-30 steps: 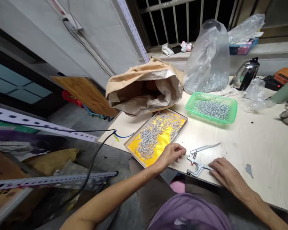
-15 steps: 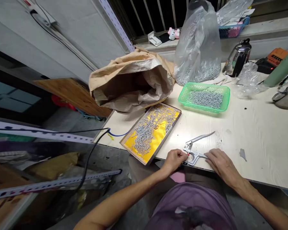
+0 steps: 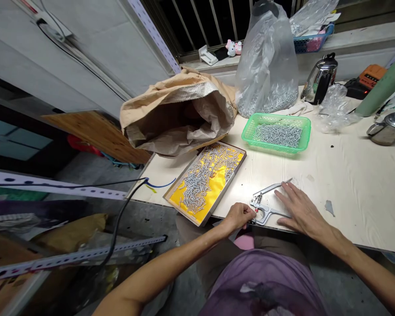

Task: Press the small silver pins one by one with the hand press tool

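A silver, plier-like hand press (image 3: 265, 215) with two long handles and a small spring lies at the table's front edge, handles spread apart. At its jaw end my left hand (image 3: 238, 217) is closed in a pinch, next to a small red part; whatever is between the fingertips is too small to make out. Fingers spread, my right hand (image 3: 299, 210) spans the handle ends, fingertips at the upper handle and thumb by the lower one. Left of the press, a shallow tray (image 3: 224, 193) lined with yellow cloth holds many small metal pins (image 3: 194, 188).
A green plastic basket (image 3: 246, 142) of similar metal pieces stands behind the press. An open brown paper sack (image 3: 145, 105) and a clear plastic bag (image 3: 266, 66) of metal parts sit at the back. Farther right are a kettle (image 3: 321, 79) and a metal cup (image 3: 386, 129).
My right hand has spread its fingers and moved from the lower handle up across both handles. My left hand stays pinched at the jaw. The view has shifted slightly.
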Motion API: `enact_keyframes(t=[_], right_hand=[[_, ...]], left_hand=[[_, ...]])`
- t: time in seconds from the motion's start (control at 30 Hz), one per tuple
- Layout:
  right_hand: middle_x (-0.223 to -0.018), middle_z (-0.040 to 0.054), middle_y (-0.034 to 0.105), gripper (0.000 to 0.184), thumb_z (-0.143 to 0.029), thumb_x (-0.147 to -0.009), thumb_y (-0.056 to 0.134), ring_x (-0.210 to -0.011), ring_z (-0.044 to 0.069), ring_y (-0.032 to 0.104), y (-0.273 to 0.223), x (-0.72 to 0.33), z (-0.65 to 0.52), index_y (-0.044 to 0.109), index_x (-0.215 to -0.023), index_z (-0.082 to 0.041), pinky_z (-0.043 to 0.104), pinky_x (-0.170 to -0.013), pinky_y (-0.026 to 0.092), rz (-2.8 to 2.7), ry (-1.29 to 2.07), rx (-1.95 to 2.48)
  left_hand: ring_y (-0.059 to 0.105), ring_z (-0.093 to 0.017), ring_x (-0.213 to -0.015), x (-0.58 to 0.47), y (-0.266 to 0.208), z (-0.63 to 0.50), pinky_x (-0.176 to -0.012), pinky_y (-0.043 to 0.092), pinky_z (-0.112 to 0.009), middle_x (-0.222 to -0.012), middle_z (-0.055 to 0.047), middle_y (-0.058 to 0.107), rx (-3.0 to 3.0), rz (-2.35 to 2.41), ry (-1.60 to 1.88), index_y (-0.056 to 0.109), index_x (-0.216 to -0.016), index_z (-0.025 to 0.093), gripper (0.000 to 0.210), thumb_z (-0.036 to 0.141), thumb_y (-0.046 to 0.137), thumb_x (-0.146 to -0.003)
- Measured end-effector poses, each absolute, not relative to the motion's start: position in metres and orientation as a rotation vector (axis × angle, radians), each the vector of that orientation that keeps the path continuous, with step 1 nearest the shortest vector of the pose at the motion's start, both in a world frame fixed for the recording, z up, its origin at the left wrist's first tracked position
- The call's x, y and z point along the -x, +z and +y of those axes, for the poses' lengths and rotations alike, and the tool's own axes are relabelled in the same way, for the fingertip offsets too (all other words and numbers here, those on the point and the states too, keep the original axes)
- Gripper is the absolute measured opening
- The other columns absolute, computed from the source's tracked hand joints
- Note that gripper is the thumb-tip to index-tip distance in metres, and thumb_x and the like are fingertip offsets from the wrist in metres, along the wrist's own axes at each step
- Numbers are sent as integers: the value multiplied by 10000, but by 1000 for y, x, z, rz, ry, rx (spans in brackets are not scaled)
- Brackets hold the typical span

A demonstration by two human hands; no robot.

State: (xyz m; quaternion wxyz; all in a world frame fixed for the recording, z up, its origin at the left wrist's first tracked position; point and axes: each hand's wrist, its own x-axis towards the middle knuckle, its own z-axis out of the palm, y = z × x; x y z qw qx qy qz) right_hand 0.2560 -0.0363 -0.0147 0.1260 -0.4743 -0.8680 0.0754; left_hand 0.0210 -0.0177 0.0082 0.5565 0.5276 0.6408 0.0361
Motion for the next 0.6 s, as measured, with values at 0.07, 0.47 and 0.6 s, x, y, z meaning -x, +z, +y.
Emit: enact_keyframes(t=[0.07,0.47,0.6], right_hand=[[-1429,231,368,852,-554,-701,677,-1344,393,264,-16,-259,-21,364,-1378,-142,571,-999,328,-2620,227,1404],[-989,122,600,648,-452,-618,778,-905,277,535,-2,-248,-6,540,-1135,-143,397,-763,453,-2699,253,1400],[-948,96,586,486,-331,-664,770,-870,250,528,-2,-246,-14,540,-1054,-155,348,-690,447,-2658,296,1415]], left_hand=[[367,-57,-316,-22,10,-18,-400,251,-181,-349,88,407,-1237,1522,76,553,-581,150,194,261,582,-737],[424,-96,-367,-16,8,-24,-451,314,-208,-377,61,439,-1317,1528,19,577,-632,152,270,335,535,-826],[580,-146,-676,-17,11,-28,-635,429,-248,-745,-28,626,-1831,1579,231,627,-787,152,217,308,506,-877]])
